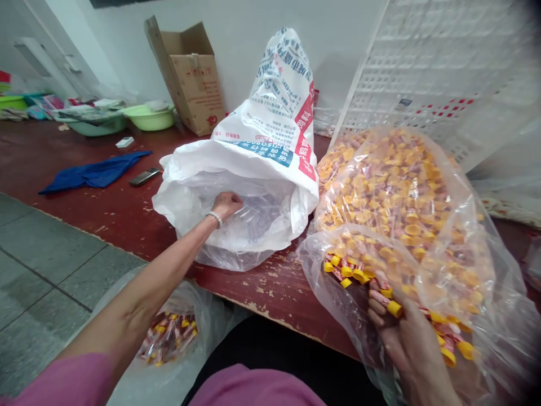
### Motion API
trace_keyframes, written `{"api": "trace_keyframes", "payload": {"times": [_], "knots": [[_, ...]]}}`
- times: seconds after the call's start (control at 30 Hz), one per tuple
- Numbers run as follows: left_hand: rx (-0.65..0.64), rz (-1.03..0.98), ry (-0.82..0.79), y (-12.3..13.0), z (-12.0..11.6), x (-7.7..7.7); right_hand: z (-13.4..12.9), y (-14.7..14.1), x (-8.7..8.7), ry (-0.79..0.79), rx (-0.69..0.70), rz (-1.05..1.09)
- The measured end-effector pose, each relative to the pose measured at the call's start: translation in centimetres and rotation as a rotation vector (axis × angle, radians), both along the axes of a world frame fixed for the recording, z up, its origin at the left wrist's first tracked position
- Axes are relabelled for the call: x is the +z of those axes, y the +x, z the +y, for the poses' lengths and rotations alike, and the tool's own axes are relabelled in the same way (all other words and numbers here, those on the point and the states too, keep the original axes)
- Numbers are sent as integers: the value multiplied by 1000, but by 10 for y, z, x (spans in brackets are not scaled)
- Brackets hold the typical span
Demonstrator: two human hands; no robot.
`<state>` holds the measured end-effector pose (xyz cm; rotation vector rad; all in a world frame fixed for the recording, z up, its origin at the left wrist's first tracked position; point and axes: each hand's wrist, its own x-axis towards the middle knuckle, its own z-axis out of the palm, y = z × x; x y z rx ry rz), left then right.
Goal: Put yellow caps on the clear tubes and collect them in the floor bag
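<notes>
At lower right, a person's right hand [401,344] clutches the gathered side of a clear plastic bag [401,197] packed with yellow-capped tubes [346,270], some lying against the fingers. At centre, the left hand [226,206], a beaded bracelet [214,219] at its wrist, reaches into the mouth of a white woven sack [270,141], curled against a clear liner [253,231]; whether it grips the liner cannot be told. The bag lies just beside the sack on a worn red table [105,220], while a smaller bag [169,332] of similar tubes sits below the table edge at lower left.
</notes>
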<state>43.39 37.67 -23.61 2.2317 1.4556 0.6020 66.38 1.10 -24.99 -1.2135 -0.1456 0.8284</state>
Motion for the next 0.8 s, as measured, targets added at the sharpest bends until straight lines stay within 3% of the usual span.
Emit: {"api": "trace_keyframes", "payload": {"times": [0.07,0.13,0.3,0.4,0.6,0.8], "knots": [[-42,41,-8,7,6,4,-3,0,9,111,12,281],[-135,86,-22,7,12,11,-7,0,14,181,25,414],[-484,179,-66,-12,16,28,-11,-4,13,210,53,458],[-600,229,-59,-18,14,35,-9,-8,12,193,73,446],[-625,361,37,-9,11,42,-3,-19,14,143,69,333],[-590,448,117,-7,17,33,-5,-26,15,121,81,317]]}}
